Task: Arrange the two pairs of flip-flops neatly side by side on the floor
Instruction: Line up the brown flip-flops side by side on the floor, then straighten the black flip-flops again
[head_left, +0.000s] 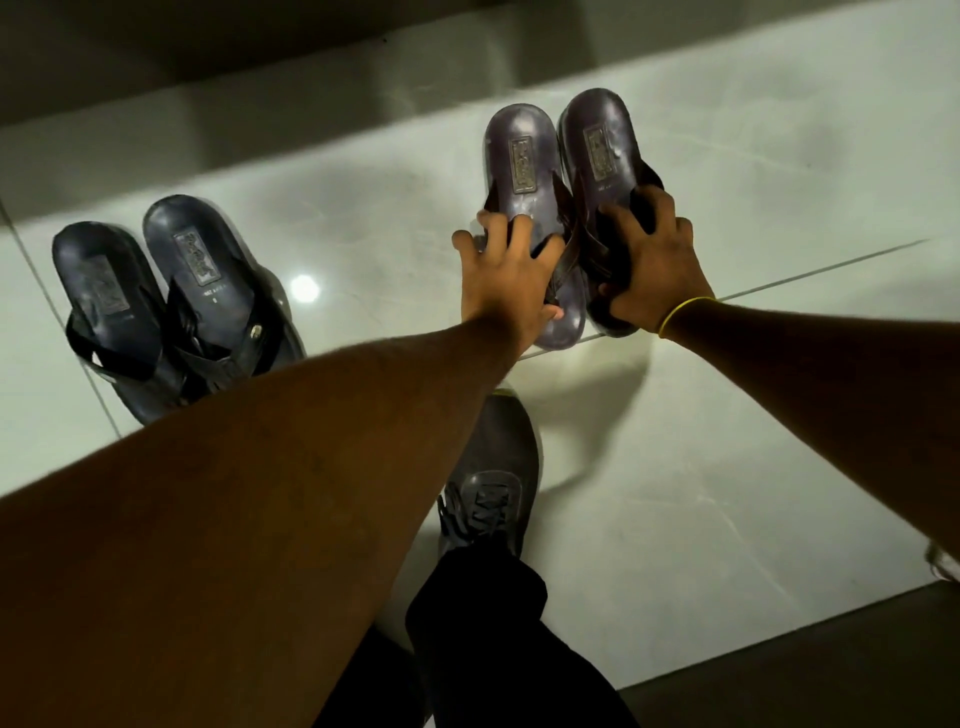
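Two dark flip-flops lie as a pair at the left on the pale tiled floor: the outer one (104, 291) and the inner one (208, 280), heels pointing away from me. At the upper right is a brownish pair, close together. My left hand (506, 280) grips the strap area of the left brown flip-flop (522, 156). My right hand (652, 260), with a yellow band at the wrist, grips the straps of the right brown flip-flop (602, 140). The toe ends of both lie under my hands.
My own foot in a grey laced shoe (493, 483) and dark trouser leg stand just below the brown pair. A step or low ledge (260, 104) runs along the far side. A dark floor strip (779, 675) lies at the bottom right.
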